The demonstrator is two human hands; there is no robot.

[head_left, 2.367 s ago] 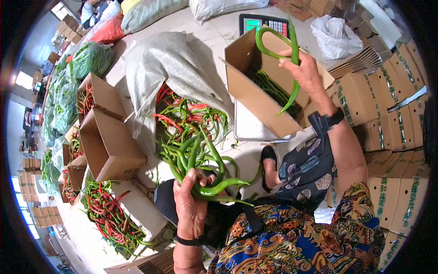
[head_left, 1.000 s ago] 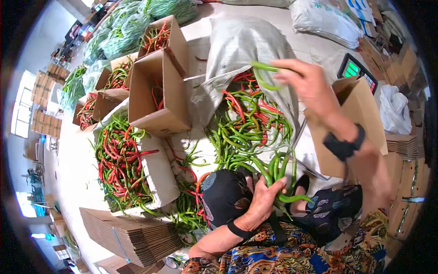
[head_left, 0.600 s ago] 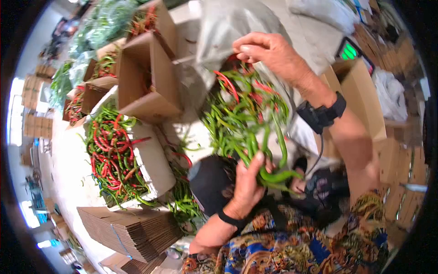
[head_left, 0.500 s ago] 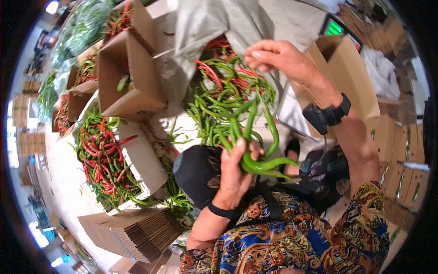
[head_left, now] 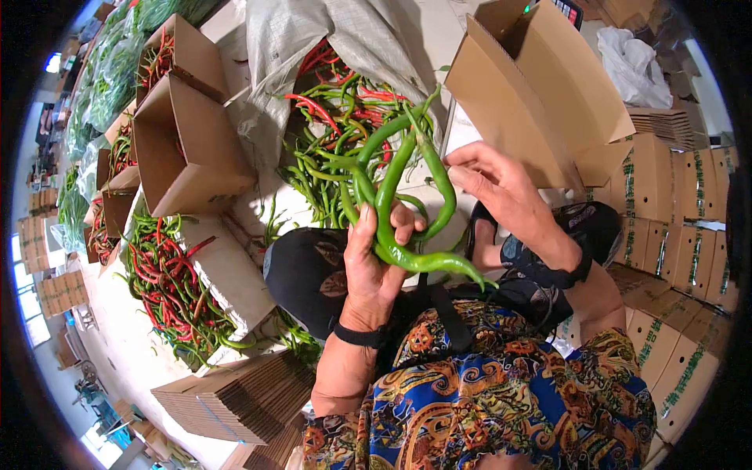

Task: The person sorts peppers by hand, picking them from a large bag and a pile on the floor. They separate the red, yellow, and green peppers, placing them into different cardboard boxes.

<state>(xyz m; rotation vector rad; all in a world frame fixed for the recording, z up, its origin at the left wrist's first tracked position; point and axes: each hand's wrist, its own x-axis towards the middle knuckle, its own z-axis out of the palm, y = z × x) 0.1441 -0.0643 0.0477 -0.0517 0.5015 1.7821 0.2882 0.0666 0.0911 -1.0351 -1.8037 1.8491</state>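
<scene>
Just above the person's lap, the left hand [head_left: 373, 272] is closed firmly around a small bunch of long, glossy, curved green peppers [head_left: 389, 186], with the thumb along the left side and the fingers wrapped round to the right. The hold is on the lower part of the bunch, presumably because this lets several crooked lengths sit together under one thumb while their upper parts fan free and remain visible.

The general long axis of the bunch runs up and away from the grip, leaning slightly right; the slender upper ends point towards the far side. One pepper bends sharply at the grip, its lower length lying nearly crosswise and its thin end pointing right and slightly down. Another bows outward to the right of the fingers.

Right of the grip, the right hand [head_left: 513, 197] is loosely curled, fingertips near the bowed pepper; contact cannot be confirmed, and nothing is visible in it. Beyond it stands a tall, open, brown cardboard box [head_left: 501, 113].

Beyond the grip, a pale woven sack [head_left: 290, 30] lies with its mouth facing the person, apparently for easy reach, spilling mixed red and green peppers [head_left: 315, 110].
</scene>
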